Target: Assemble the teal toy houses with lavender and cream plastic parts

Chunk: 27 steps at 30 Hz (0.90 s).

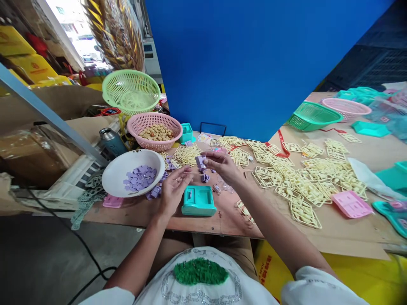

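Between the thumb and fingers of my right hand [221,165] is a small purple plastic piece [200,162], held above the table. My left hand [176,184] is beside it, thumb and fingertips pressed together on something thin that I cannot make out. Just below the held piece lies another purple piece [205,178]. Under my hands stands a teal plastic box [199,201] with recessed compartments. A tiny clear part [217,189] lies to its right. Left of my left hand, a white bowl [108,180] holds many flat purple pieces, with more purple pieces [154,191] lying beside it.
Cream plastic part frames [295,180] spread across the right side. A pink basket [136,135] of tan pieces and a green basket [111,91] stand behind the bowl, near a flask [111,142]. A blue panel [229,63] rises at the back. A pink tray [351,204] lies right.
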Each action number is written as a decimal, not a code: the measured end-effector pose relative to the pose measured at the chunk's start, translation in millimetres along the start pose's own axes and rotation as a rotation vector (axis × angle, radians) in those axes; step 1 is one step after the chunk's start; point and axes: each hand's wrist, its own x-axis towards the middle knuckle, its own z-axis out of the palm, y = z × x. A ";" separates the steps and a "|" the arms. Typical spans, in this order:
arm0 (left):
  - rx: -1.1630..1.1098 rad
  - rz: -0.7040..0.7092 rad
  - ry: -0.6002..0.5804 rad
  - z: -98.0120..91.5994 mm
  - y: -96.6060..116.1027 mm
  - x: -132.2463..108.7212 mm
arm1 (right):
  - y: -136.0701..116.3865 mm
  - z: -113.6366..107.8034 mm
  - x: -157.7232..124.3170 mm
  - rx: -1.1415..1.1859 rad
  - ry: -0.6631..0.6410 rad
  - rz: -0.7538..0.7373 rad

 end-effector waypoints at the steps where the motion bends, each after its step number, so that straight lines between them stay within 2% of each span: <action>1: -0.038 -0.041 -0.020 2.9 2.1 4.1 | -2.4 3.8 -8.8 0.008 -0.026 0.013; 3: -0.088 -0.115 -0.069 7.7 4.6 8.3 | -6.6 10.6 -23.1 -0.041 -0.095 -0.011; 5: -0.127 -0.172 -0.091 11.8 5.3 7.2 | -9.3 16.4 -33.7 -0.116 -0.130 -0.097; 10: -0.251 -0.150 0.007 17.4 6.2 -7.8 | -11.0 28.2 -53.0 -0.296 0.044 -0.367; 15: -0.286 -0.148 -0.096 9.1 11.8 -16.7 | -18.2 34.1 -59.4 -0.369 -0.122 -0.394; 21: -0.207 0.033 0.046 7.0 15.0 -24.5 | -28.6 55.5 -67.5 -0.488 0.048 -0.504; 24: -0.111 0.093 0.010 3.6 15.4 -32.7 | -28.2 63.1 -77.6 -0.531 0.087 -0.538; 27: -0.004 0.149 -0.059 -9.7 12.4 -39.0 | -22.4 58.2 -84.8 -0.472 0.088 -0.498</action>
